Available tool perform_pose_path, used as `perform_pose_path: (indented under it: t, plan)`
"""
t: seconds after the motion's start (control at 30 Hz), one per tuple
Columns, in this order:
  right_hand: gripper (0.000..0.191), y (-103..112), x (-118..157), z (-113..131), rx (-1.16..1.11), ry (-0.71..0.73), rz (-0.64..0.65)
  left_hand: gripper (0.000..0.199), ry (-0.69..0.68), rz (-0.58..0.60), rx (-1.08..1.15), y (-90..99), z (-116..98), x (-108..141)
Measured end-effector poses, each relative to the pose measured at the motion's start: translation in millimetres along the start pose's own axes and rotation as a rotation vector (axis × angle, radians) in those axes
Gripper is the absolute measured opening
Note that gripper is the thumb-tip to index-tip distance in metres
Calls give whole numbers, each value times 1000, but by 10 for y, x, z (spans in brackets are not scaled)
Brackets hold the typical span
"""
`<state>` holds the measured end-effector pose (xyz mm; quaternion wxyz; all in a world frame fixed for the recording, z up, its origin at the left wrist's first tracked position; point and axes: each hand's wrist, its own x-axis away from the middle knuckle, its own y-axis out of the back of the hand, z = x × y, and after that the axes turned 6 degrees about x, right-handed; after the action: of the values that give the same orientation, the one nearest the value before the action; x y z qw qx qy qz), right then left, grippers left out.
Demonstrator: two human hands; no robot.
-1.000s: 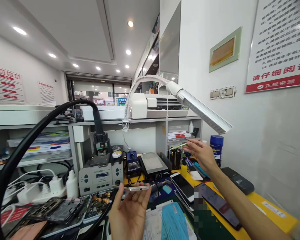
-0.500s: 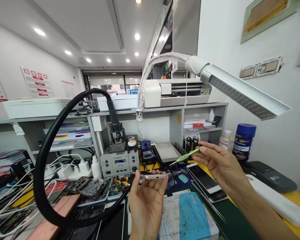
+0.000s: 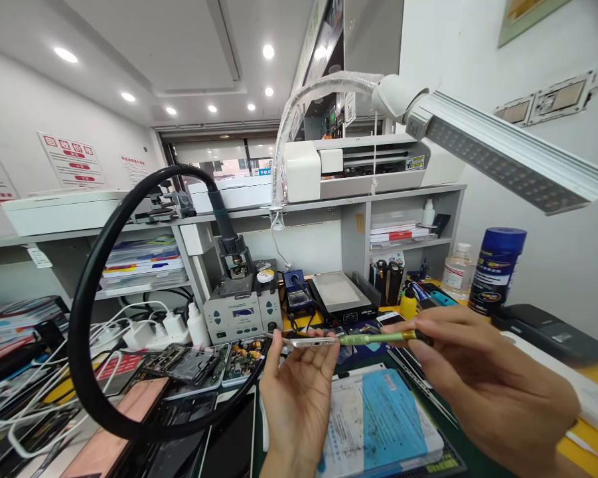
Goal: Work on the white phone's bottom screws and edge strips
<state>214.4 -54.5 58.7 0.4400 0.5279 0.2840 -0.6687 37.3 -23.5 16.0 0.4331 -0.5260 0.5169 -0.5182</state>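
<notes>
My left hand (image 3: 299,401), palm up, has its thumb and fingers closed round a phone (image 3: 314,343). The phone is edge-on, its bottom edge with the port and small holes facing me. My right hand (image 3: 498,378) pinches a thin green screwdriver (image 3: 378,338) by its dark rear end. The screwdriver lies nearly level, its front end at the right end of the phone. Whether the tip touches the phone, I cannot tell. Below the hands is a blue and white box (image 3: 395,418) with a worn, stained top.
A black hose (image 3: 77,299) from a hot air station (image 3: 239,318) loops at the left. Opened phones and circuit boards (image 3: 246,358) lie beside it. Tweezers (image 3: 428,382) rest right of the box. A lamp (image 3: 508,149) hangs overhead; a blue can (image 3: 495,272) stands at the right.
My right hand has brought the screwdriver down and left, from above the phone to its right end, and it is now level. My left hand still holds the phone. The view has shifted slightly.
</notes>
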Motion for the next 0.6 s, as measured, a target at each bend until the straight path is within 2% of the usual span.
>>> perform_pose_path:
  t: [0.17, 0.43, 0.6]
  plan:
    - [41, -2, 6, -5, -21, 13, 38, 28, -3, 2, -7, 1, 7, 7]
    - [51, -19, 61, -35, -71, 59, 83, 26, -39, -130, -45, -27, 6, -3]
    - [49, -51, 72, -20, -45, 29, 70, 25, -22, -155, -61, 8, -11, -45]
